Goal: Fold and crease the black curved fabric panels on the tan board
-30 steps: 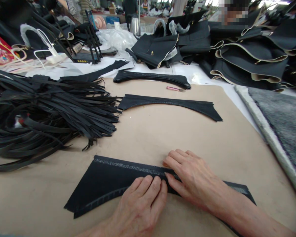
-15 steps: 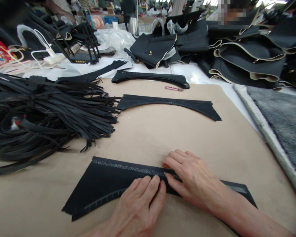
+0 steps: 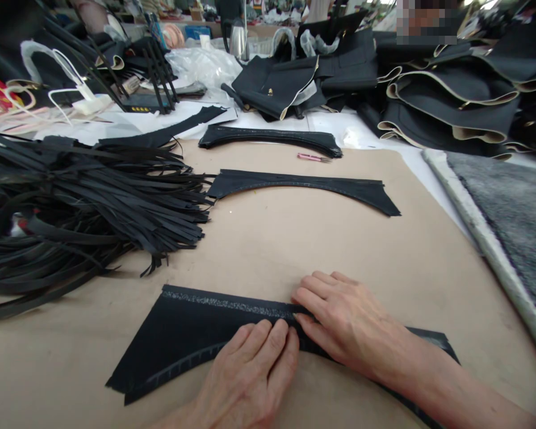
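Observation:
A black curved leather piece [image 3: 183, 336] lies flat on the brown paper-covered table [image 3: 295, 250] near me, with a pale shiny band along its upper edge. My left hand [image 3: 250, 375] lies on the piece's middle, fingers stretched flat and pressing the lower edge. My right hand [image 3: 343, 319] rests beside it to the right, fingers flat on the upper edge. The two hands almost touch at their fingertips. Neither hand grips anything.
A second curved black piece [image 3: 304, 185] and a third [image 3: 268, 138] lie farther back, with a pink pen [image 3: 311, 158] between them. A heap of black strips [image 3: 71, 202] fills the left. Stacked black bag parts [image 3: 451, 101] sit at the back right, a grey mat [image 3: 513, 220] at right.
Both hands stay pressed on the leather piece; they and the piece sit slightly farther left in view, mostly from the camera tilting.

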Demonstrator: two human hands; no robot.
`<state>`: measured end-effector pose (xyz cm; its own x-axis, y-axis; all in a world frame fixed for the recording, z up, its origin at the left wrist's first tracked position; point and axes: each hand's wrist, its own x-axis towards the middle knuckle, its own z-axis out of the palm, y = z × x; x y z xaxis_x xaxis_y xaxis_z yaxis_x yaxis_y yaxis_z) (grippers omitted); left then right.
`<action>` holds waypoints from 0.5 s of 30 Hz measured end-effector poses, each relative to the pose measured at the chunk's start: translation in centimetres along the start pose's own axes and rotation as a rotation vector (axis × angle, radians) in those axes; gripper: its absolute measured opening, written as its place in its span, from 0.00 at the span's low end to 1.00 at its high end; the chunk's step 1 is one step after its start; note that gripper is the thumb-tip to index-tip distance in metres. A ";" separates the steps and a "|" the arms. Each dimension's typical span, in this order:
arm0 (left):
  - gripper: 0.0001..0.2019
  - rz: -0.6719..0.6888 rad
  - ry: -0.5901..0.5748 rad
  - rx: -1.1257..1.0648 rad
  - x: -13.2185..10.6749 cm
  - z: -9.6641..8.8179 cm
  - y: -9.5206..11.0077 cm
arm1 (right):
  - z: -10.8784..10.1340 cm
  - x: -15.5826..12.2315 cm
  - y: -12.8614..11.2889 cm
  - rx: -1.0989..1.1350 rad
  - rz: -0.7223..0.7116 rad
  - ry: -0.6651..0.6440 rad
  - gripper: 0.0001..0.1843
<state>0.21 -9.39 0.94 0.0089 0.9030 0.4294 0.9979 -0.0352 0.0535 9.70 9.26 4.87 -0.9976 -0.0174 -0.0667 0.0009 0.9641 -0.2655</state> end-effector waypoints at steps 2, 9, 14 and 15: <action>0.20 -0.003 0.003 0.001 0.0 0.0 0.0 | 0.0 0.0 0.1 -0.007 -0.020 0.003 0.04; 0.21 -0.019 -0.033 0.004 -0.3 0.0 0.2 | 0.2 0.0 0.4 -0.037 -0.068 0.050 0.04; 0.20 -0.003 -0.037 0.006 -0.2 0.0 0.2 | 0.4 -0.1 0.4 -0.059 -0.095 0.054 0.06; 0.20 -0.002 -0.040 0.003 -0.1 -0.1 0.1 | 0.4 -0.1 0.4 -0.059 -0.097 0.052 0.06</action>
<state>0.34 -9.53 0.98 0.0097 0.9193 0.3934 0.9982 -0.0324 0.0511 9.83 9.55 4.38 -0.9951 -0.0991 0.0065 -0.0982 0.9724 -0.2116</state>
